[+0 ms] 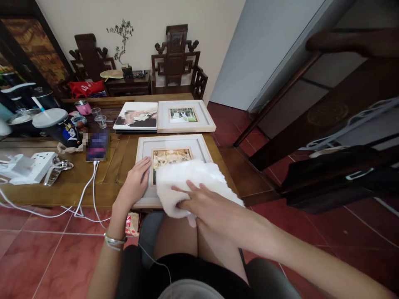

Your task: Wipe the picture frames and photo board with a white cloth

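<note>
A light wooden picture frame (145, 145) with a white mat lies flat near the table's front edge, holding a photo (171, 155). My left hand (136, 180) rests on its left side, fingers stretched over the border and mat. A white fluffy cloth (199, 172) covers the frame's lower right part and hangs past the table edge. My right hand (202, 201) presses on this cloth and grips it, with folds bunched around the thumb. What lies beneath the cloth is hidden.
Behind lie a second framed photo (204, 118) and a white-covered album (141, 112). To the left are a phone (97, 146) with white cables, a power strip (34, 166), a clear hair claw (57, 170), a lidded cup (67, 131) and small plastic cups (100, 120). A wooden chair (280, 137) stands right.
</note>
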Available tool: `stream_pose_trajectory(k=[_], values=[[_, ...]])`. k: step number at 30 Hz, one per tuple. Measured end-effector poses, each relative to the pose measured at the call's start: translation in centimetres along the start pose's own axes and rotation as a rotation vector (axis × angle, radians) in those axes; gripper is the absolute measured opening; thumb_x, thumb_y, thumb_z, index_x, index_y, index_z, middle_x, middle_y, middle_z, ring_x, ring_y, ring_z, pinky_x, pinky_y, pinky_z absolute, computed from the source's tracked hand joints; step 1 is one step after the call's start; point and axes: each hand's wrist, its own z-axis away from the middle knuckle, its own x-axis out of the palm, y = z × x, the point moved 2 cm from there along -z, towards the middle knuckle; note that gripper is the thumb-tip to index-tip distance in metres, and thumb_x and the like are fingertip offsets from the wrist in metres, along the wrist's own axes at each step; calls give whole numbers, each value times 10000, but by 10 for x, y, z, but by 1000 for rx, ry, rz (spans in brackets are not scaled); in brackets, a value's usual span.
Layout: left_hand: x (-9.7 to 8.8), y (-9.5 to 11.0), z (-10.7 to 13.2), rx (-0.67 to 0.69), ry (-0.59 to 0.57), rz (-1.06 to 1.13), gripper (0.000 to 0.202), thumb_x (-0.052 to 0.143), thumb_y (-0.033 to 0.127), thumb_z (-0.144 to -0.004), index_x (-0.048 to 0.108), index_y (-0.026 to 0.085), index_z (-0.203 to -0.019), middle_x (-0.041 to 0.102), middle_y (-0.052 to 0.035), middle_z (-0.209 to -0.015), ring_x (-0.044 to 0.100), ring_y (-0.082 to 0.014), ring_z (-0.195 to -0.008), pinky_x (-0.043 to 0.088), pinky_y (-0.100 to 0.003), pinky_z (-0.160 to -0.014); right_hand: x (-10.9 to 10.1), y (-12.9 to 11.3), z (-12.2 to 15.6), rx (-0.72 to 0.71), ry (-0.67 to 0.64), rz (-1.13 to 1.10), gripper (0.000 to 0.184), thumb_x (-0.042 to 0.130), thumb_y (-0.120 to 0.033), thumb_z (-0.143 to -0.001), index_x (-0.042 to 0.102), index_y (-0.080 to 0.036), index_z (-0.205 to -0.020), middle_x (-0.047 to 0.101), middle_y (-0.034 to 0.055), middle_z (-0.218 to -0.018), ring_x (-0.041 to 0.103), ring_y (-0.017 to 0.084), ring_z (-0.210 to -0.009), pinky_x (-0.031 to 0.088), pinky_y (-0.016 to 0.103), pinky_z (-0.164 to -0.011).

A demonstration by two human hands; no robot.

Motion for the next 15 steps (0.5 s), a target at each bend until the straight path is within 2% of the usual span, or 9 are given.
stream_pose_trajectory(k=[5,8,10,12,15], values=[[0,-2,0,11,-8,-11,413,388,191,-932,602,65,-1261,560,-172,-1375,484,-245,-1331,366,-458,-1151,6,35,-44,74,193,169,695,403,159,-673,631,-174,-1239,279,108,-1569,159,398,-1440,262,663,-1089],[1,-4,1,11,1,-1,408,396,201,-935,599,75,-1265,563,-171,-1373,490,-248,-1326,371,-466,-1148,-5,61,-73,140,354,313,677,389,155,-701,638,-186,-1231,188,73,-1599,91,414,-1448,230,708,-1078],[1,-4,1,13,6,6,401,401,206,-937,602,92,-1265,566,-162,-1372,492,-246,-1325,373,-471,-1145,-14,74,-89,165,413,386,618,410,122,-749,644,-197,-1225,158,47,-1608,58,443,-1443,205,744,-1066],[0,-4,1,14,7,8,394,403,205,-937,605,112,-1263,569,-149,-1373,492,-241,-1325,379,-472,-1142,-17,82,-100,174,392,418,590,424,102,-778,643,-202,-1232,185,43,-1604,62,465,-1435,206,765,-1049],[1,-4,2,12,6,6,396,401,205,-938,604,103,-1263,569,-156,-1372,489,-238,-1328,377,-463,-1145,-12,82,-104,177,293,408,601,427,108,-772,632,-191,-1251,228,60,-1593,116,487,-1420,256,769,-1017]])
